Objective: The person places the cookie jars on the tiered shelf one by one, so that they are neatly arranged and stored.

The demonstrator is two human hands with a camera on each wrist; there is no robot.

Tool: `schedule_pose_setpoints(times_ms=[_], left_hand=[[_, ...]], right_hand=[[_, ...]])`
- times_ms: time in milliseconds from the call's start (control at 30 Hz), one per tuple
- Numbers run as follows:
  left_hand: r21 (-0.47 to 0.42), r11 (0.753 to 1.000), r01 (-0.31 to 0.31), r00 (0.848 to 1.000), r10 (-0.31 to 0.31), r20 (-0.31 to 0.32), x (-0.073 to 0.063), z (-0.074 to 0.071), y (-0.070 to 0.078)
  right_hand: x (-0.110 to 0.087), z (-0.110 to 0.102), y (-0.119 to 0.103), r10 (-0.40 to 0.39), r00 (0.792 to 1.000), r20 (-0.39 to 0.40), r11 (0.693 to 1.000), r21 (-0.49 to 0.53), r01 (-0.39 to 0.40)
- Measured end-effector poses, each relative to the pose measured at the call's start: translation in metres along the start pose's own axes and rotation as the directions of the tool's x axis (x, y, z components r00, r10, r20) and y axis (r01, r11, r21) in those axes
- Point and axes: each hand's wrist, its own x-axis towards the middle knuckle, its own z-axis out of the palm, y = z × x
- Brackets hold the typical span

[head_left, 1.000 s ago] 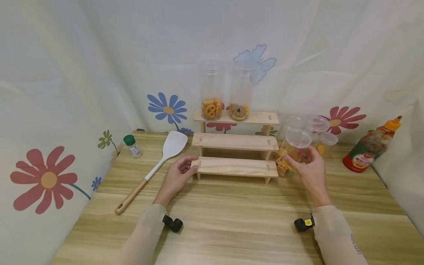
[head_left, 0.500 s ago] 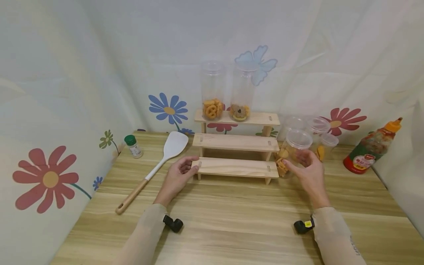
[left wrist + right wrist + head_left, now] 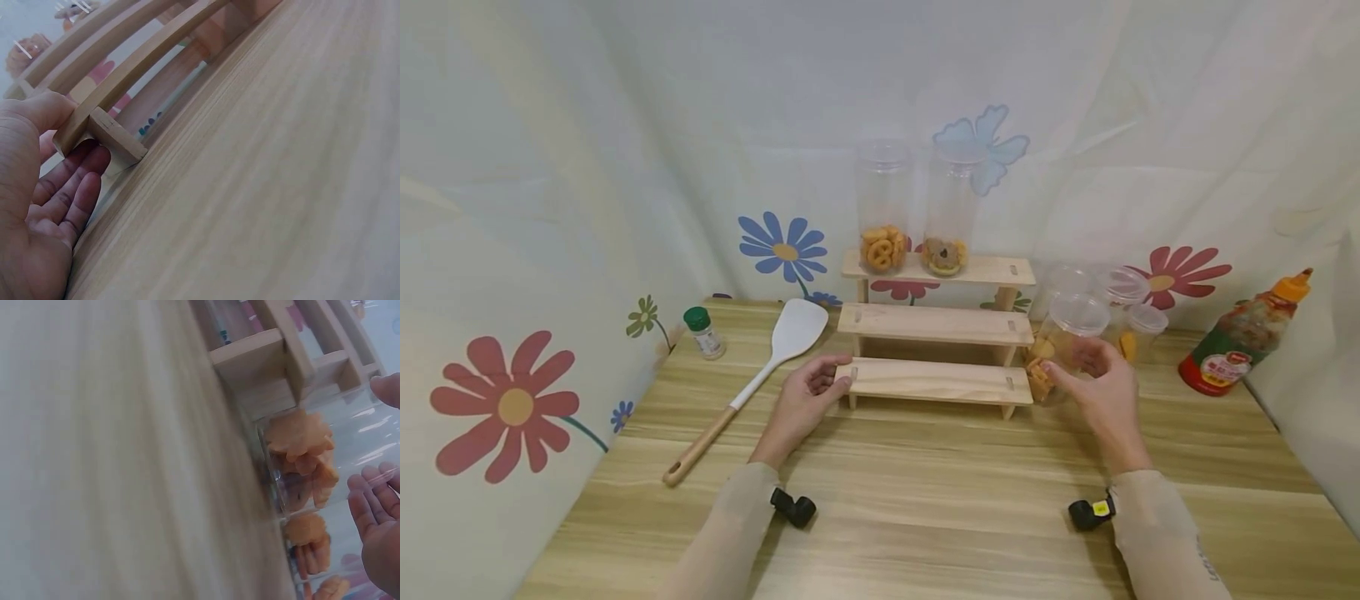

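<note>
My left hand (image 3: 805,400) pinches the left end of the bottom step of a three-tier wooden display stand (image 3: 932,379), thumb above the board and fingers beneath it. In the left wrist view, the left hand (image 3: 50,187) stays at that board end. My right hand (image 3: 1105,387) holds a clear snack jar (image 3: 1078,317) beside the stand's right end, its thumb and fingers on either side. The right wrist view shows orange snacks (image 3: 300,440) in the jar's bottom and the right hand (image 3: 381,531) at its wall. Two tall clear jars, one with ring snacks (image 3: 883,248), stand on the top step.
Behind the held jar stand several clear jars, including a small jar (image 3: 1142,329). A red sauce bottle (image 3: 1236,342) leans at the far right. On the left lie a white spatula (image 3: 793,329) with a wooden handle and a green-capped shaker (image 3: 703,333).
</note>
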Motion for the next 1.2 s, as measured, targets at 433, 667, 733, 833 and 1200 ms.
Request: schedule_pose_setpoints(times_ms=[433, 667, 733, 833, 1200], left_hand=[[0.003, 1.000, 0.002, 1.000, -0.002, -0.008, 0.000, 0.000, 0.000], [0.004, 1.000, 0.000, 1.000, 0.000, -0.007, 0.001, 0.001, 0.001], [0.007, 1.000, 0.001, 1.000, -0.001, -0.008, 0.000, 0.000, 0.000], [0.008, 1.000, 0.006, 1.000, -0.006, -0.004, 0.000, 0.000, 0.001], [-0.005, 1.000, 0.000, 1.000, 0.000, -0.001, -0.001, -0.001, 0.003]], right_hand=[[-0.001, -0.017, -0.043, -0.119, 0.991, -0.068, 0.992, 0.039, 0.122], [-0.008, -0.022, -0.066, -0.163, 0.984, -0.071, 0.981, 0.091, 0.169], [-0.008, -0.022, -0.072, -0.168, 0.984, -0.067, 0.979, 0.103, 0.174], [-0.005, -0.020, -0.082, -0.169, 0.985, -0.042, 0.980, 0.097, 0.172], [0.030, -0.002, -0.128, -0.227, 0.974, 0.020, 0.971, 0.081, 0.225]])
